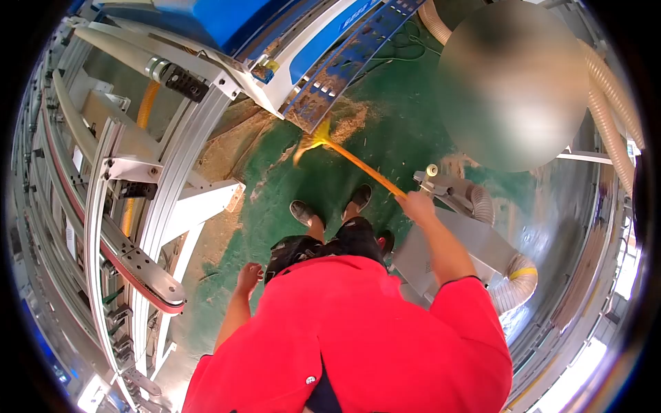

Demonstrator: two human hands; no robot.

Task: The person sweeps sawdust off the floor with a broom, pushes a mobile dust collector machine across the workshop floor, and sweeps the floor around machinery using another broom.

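Observation:
My right hand (417,206) is wrapped round the end of a broom's orange handle (365,167). The broom's yellow head (314,140) rests on the green floor, by the lower end of a blue perforated metal beam (318,102). Sawdust (350,118) lies in a heap beside that beam, close to the bristles. At my left side, my left hand (249,277) hangs with its fingers curled in and nothing visible in them. It is near my dark patterned shorts and touches no tool.
A long machine frame with a red-edged belt arm (148,272) runs along my left. On my right stands a grey metal box (454,241) with a ribbed hose (518,282). A blue and white machine (323,41) is ahead. More sawdust covers the floor by the frame's leg.

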